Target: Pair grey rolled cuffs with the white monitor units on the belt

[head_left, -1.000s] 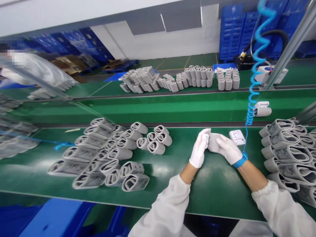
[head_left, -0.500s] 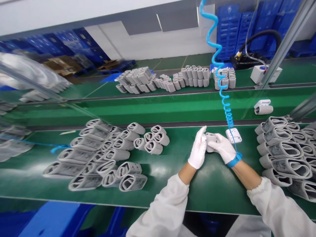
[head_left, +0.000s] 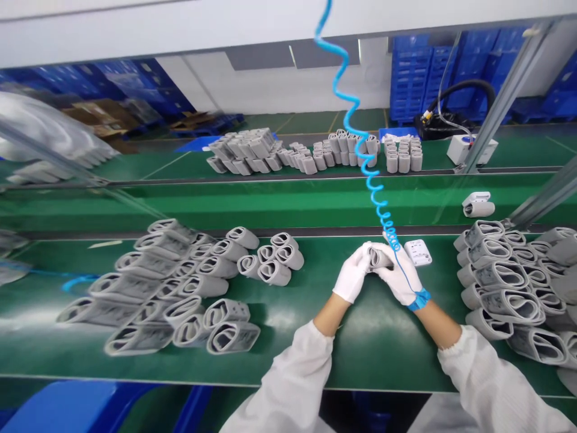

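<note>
A rolled grey fabric cuff (head_left: 378,258) is between my two white-gloved hands, just above the green bench, its coiled end turned towards my left hand. My left hand (head_left: 354,273) pinches the cuff's left end with thumb and fingertips. From the other side my right hand (head_left: 399,273) closes round it, thumb in front and fingers behind. Whether a white unit is fixed to this cuff is hidden by the gloves. Right beside my right hand, a white plastic device (head_left: 418,252) lies flat on the bench. A blue wrist strap (head_left: 419,299) circles my right wrist.
Many rolled cuffs (head_left: 148,270) stand in rows on the left, with a small cluster (head_left: 274,273) nearer my hands. Another stack (head_left: 505,273) is at the right. A coiled blue cord (head_left: 373,180) hangs down to my wrist. A cuff with white unit (head_left: 478,205) sits on the green conveyor.
The cuff has turned so its coiled end shows. My left fingers, stretched up along it before, are now bent onto its end. The view has shifted slightly.
</note>
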Demonstrator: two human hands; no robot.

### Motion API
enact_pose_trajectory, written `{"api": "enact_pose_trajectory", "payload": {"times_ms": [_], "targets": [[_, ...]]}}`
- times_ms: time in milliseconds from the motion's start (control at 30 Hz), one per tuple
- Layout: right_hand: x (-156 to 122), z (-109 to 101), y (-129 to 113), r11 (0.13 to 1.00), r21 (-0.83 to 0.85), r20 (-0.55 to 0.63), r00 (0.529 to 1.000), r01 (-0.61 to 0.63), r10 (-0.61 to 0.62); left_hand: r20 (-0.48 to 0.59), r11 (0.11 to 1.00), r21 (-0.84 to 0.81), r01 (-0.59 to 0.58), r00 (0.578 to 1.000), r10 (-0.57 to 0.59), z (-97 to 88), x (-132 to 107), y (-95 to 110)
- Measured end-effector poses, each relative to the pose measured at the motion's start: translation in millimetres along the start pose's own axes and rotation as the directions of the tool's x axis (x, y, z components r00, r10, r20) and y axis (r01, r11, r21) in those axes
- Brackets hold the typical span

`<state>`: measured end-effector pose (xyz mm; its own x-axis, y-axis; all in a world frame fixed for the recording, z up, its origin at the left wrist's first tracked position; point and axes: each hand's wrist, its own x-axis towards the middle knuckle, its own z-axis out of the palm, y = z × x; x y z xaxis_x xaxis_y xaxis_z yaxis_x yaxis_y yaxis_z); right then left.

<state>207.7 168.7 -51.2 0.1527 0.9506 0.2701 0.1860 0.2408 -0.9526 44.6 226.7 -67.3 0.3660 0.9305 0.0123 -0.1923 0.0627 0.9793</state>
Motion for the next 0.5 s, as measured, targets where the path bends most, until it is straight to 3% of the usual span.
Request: {"api": "enact_pose_trajectory", "payload": {"times_ms": [167,367,500], "targets": [[0.0,-2.5,2.4,0.995,-0.052,0.117,0.99,0.088,-0.081,0.134,0.995,-0.074,0.064,0.99,-0.054,-4.5,-2.1,9.6],[-2.7,4.2,0.5,0.987,-0.11,0.16,0.982,0.117,-0.099,0.113,0.99,-0.018,0.136,0.985,-0.134,-6.7,-3.2,12.2],[-3.5,1.4,-10.8,0.993,-0.073,0.188,0.979,0.094,-0.079,0.065,0.997,-0.018,0.079,0.995,-0.078,-7.1,-1.5,9.6]]}}
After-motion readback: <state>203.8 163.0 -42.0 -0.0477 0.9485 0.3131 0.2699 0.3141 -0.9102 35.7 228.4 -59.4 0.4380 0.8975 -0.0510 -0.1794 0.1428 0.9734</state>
